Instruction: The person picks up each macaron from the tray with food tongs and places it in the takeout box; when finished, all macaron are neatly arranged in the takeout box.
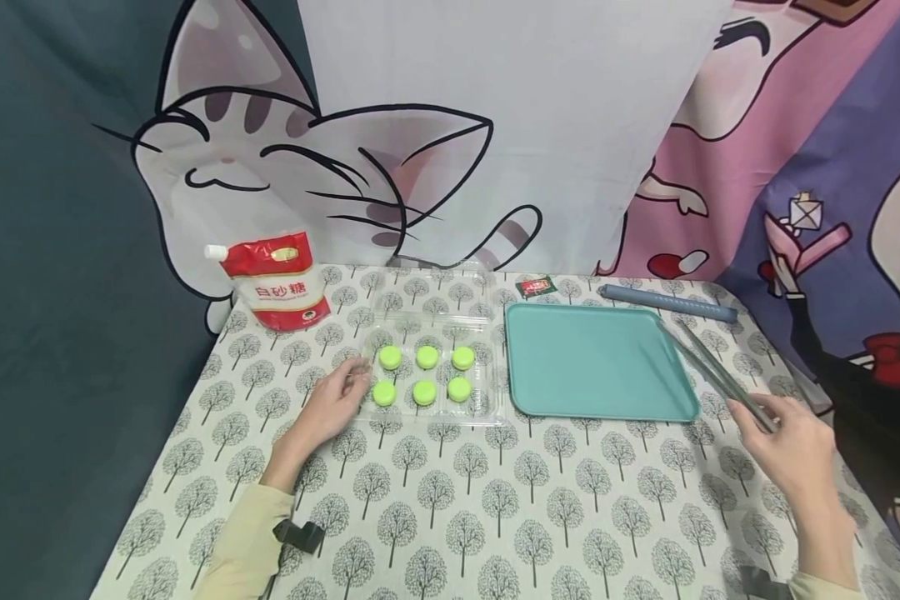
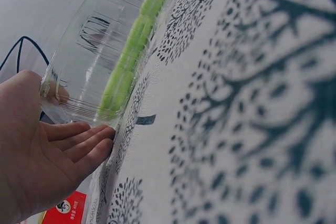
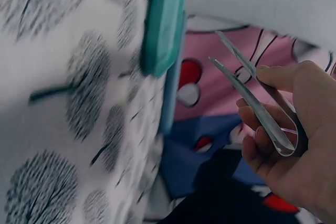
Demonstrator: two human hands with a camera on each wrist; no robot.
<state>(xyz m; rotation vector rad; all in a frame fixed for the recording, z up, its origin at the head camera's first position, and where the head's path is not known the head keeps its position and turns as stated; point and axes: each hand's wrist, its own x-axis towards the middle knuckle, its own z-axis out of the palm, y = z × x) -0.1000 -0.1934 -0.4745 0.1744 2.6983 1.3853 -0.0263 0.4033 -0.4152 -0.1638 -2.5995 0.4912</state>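
Several bright green macarons (image 1: pixel 424 392) sit in two rows in a clear plastic box (image 1: pixel 487 408), its lid (image 1: pixel 431 293) folded back behind it. My left hand (image 1: pixel 342 395) is at the left side of the box. In the left wrist view its thumb (image 2: pixel 59 94) is at the clear wall, and its fingers (image 2: pixel 86 142) extend fairly straight by the lower edge. My right hand (image 1: pixel 787 437) holds metal tongs (image 1: pixel 716 371) by their bent end, thumb on one arm and fingers on the other. The tong tips are apart with nothing between them, over the right part of a teal tray (image 1: pixel 592 358).
A red and white sugar pouch (image 1: pixel 276 283) with a white cap stands at the back left. Behind the tray lie a small green and red packet (image 1: pixel 536 287) and a long blue-grey stick-shaped thing (image 1: pixel 667 302). A printed curtain (image 1: pixel 420 75) hangs behind the table.
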